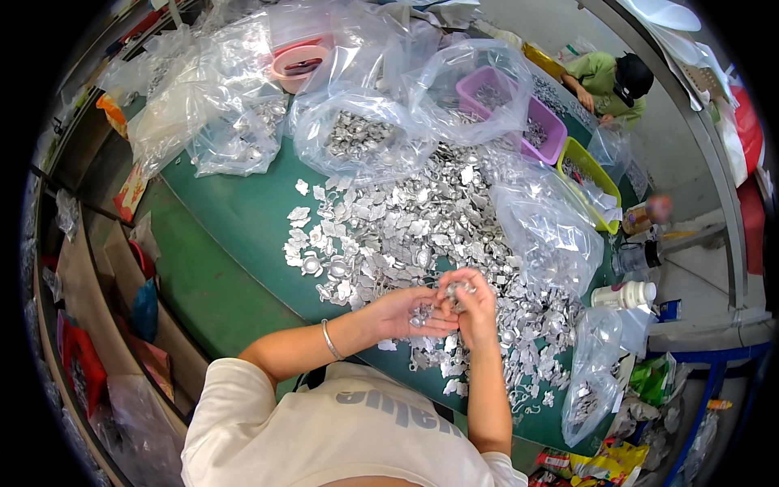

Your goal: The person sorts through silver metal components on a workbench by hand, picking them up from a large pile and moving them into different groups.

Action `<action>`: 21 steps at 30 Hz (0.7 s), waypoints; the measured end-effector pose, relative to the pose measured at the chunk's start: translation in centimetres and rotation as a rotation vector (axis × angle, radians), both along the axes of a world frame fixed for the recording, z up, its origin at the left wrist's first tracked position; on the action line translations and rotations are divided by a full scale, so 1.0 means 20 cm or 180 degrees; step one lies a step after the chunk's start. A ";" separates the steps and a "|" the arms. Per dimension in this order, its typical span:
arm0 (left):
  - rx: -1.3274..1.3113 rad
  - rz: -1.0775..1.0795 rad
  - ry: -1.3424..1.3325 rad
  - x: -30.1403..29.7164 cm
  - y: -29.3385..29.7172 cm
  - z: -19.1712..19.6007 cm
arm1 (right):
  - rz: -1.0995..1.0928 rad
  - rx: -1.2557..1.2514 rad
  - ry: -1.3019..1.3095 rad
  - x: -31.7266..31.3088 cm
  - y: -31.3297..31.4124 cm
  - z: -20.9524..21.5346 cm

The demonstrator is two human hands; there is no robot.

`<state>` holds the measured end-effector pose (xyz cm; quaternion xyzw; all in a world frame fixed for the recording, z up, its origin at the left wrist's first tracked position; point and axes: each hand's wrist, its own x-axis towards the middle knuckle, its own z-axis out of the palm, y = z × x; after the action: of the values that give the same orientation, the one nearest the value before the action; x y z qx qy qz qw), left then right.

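Note:
A wide heap of small silver metal parts (pixel 406 227) covers the green table (pixel 235 243). My left hand (pixel 403 312) lies palm up over the near edge of the heap, cupping a few of the silver parts. My right hand (pixel 471 302) meets it from the right, fingers pinched on a small silver part right above the left palm. A thin bracelet (pixel 329 341) circles my left wrist.
Clear plastic bags of metal parts (pixel 357 134) lie at the back and right. A purple bin (pixel 519 114), a yellow bin (pixel 588 174) and a pink bowl (pixel 299 65) stand further off. Another person in green (pixel 608 81) works at the far end. White bottles (pixel 625 294) stand at the right edge.

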<state>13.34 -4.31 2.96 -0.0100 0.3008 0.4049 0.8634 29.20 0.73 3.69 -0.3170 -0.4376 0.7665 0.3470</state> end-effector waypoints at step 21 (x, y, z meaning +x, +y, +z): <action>0.0344 0.0048 -0.0295 0.04 -0.22 -0.10 | 0.0339 0.4153 -0.3232 -0.23 0.06 -0.18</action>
<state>14.06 -8.77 0.88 0.0157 0.2381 0.4261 0.8726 24.65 1.85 0.03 -0.3384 -0.9124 0.1376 0.1846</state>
